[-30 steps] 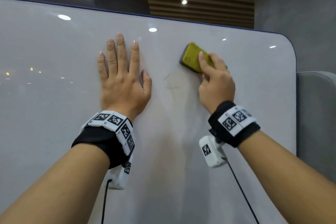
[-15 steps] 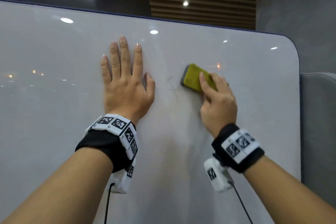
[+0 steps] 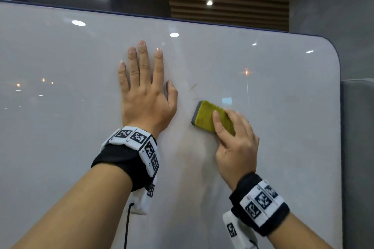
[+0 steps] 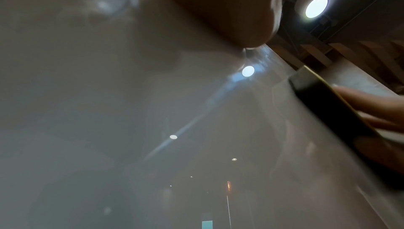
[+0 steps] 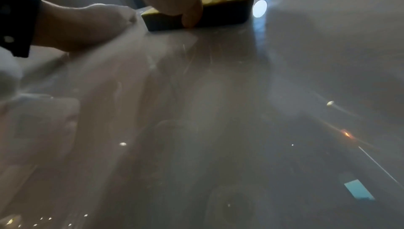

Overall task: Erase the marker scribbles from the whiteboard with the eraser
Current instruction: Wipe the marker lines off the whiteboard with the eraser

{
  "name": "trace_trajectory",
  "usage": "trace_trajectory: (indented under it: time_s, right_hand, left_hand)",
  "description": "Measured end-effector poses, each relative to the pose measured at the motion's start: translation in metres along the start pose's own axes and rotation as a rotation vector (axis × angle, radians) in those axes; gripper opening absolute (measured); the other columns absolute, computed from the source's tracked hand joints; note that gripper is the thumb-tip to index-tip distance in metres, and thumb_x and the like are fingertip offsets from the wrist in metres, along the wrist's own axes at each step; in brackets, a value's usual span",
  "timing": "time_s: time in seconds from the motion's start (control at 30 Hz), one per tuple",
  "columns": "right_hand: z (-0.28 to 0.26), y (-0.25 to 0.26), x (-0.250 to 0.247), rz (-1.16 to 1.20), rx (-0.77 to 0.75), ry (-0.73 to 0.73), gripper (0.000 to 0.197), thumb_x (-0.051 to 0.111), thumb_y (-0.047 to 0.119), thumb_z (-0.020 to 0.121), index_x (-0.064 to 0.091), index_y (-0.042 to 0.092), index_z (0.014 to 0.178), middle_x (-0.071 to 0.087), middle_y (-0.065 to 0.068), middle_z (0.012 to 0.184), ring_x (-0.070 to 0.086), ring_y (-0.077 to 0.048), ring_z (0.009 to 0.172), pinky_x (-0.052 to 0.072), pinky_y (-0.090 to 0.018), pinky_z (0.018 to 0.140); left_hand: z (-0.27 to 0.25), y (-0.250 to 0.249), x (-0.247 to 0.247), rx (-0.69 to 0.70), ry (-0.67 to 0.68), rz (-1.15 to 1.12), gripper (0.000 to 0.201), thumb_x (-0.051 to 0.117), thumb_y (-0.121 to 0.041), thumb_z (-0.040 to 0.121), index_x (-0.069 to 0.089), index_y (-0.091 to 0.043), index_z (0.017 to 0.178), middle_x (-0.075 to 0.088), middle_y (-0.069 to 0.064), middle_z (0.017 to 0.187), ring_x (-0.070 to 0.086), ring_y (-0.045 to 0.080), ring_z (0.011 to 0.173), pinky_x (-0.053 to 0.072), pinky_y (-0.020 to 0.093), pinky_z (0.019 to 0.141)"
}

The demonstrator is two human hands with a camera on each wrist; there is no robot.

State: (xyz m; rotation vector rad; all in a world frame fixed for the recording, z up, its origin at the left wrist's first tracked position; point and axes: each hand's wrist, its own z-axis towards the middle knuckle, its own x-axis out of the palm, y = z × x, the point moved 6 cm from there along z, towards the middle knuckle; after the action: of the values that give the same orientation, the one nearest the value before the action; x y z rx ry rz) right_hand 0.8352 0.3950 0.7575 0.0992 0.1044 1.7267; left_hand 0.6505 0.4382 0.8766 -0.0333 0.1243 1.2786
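Note:
A large whiteboard (image 3: 60,127) fills the head view. My left hand (image 3: 144,87) lies flat against it with straight fingers. To its right, my right hand (image 3: 232,137) grips a yellow-topped, grey-based eraser (image 3: 206,116) and presses it on the board. Faint marker scribbles (image 3: 193,88) show just above the eraser, beside my left thumb. In the right wrist view my thumb holds the eraser (image 5: 218,13) by its dark side, fingers on top. The left wrist view shows the eraser (image 4: 328,111) at the right edge and my left hand (image 4: 218,8) from below.
The whiteboard has a dark blue rim and a rounded top right corner (image 3: 334,46). A grey padded panel (image 3: 358,147) stands just beyond its right edge. Ceiling lights reflect on the glossy surface. Pale smears (image 3: 192,157) run down the board between my wrists.
My right hand has slid the eraser down the board, from level with my left fingertips to level with my left palm. The left hand has stayed flat in place.

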Motion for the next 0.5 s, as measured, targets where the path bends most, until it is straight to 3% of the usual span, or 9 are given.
trace_trajectory:
  time_s: [0.17, 0.23, 0.5]
  right_hand:
    - [0.103, -0.004, 0.009, 0.072, 0.077, -0.039, 0.061, 0.056, 0.005, 0.08, 0.062, 0.033, 0.133, 0.058, -0.003, 0.136, 0.051, -0.03, 0.127, 0.042, -0.044, 0.09]
    - [0.116, 0.0, 0.014, 0.053, 0.072, -0.05, 0.061, 0.057, 0.004, 0.08, 0.06, 0.033, 0.134, 0.057, -0.003, 0.136, 0.051, -0.028, 0.127, 0.043, -0.043, 0.089]
    - [0.026, 0.0, 0.003, -0.006, -0.012, -0.01, 0.072, 0.051, -0.002, 0.074, 0.059, 0.03, 0.137, 0.056, -0.005, 0.139, 0.049, -0.031, 0.132, 0.043, -0.048, 0.095]
  left_hand:
    - [-0.002, 0.0, 0.0, 0.004, -0.002, -0.002, 0.068, 0.032, -0.037, 0.098, 0.017, -0.015, 0.16, 0.006, 0.017, 0.167, 0.004, 0.033, 0.154, 0.004, 0.051, 0.124]
    - [-0.003, 0.0, -0.001, 0.004, -0.003, -0.001, 0.068, 0.032, -0.037, 0.098, 0.017, -0.015, 0.16, 0.006, 0.017, 0.167, 0.004, 0.034, 0.154, 0.004, 0.051, 0.124]
    - [-0.001, 0.0, -0.001, 0.0, -0.004, -0.011, 0.068, 0.031, -0.037, 0.098, 0.015, -0.015, 0.161, 0.005, 0.018, 0.166, 0.004, 0.034, 0.154, 0.003, 0.051, 0.124]
